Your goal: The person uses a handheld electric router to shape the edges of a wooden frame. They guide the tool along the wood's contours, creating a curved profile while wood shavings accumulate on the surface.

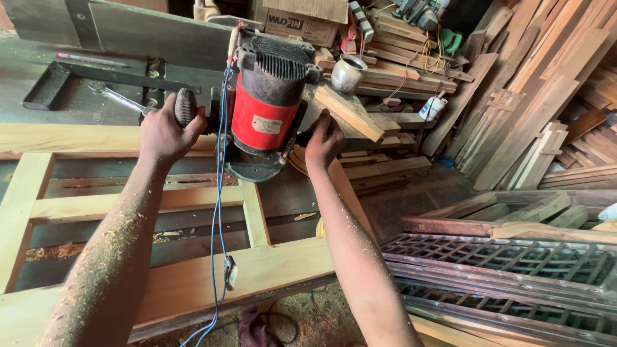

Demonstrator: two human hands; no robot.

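Both hands are on a red and black router [265,109], which stands upright on the pale wooden frame [193,276] at the junction where a short upright rail [255,215] meets the frame's far long member.

Left hand [164,135]: just left of the router, fingers wrapped fully round the dark knob handle [185,106] that projects from the router's side. The grip is closed and firm on the knob. The wrist is straight; the forearm runs down and to the left from the router towards the near edge of the view and is dusted with sawdust.

Right hand [323,142]: just right of the router, fingers curled over the handle on that side. The handle itself is hidden under the hand, so only a closed hold can be confirmed. The forearm runs down and to the right from the router, crossing over the frame's near rail, with a lighter scatter of sawdust on it.

A blue cable [218,212] drops from the router's top down its left face, passes over the frame and carries a small inline switch [229,272] near the near rail.

Beyond the router: a grey metal machine table [128,32], a round metal pot [348,73] just to the router's right on stacked offcuts, and a cardboard box [302,22]. Well to the right of the router, planks [514,96] lean in a pile, and a lattice-work panel [501,257] lies flat.
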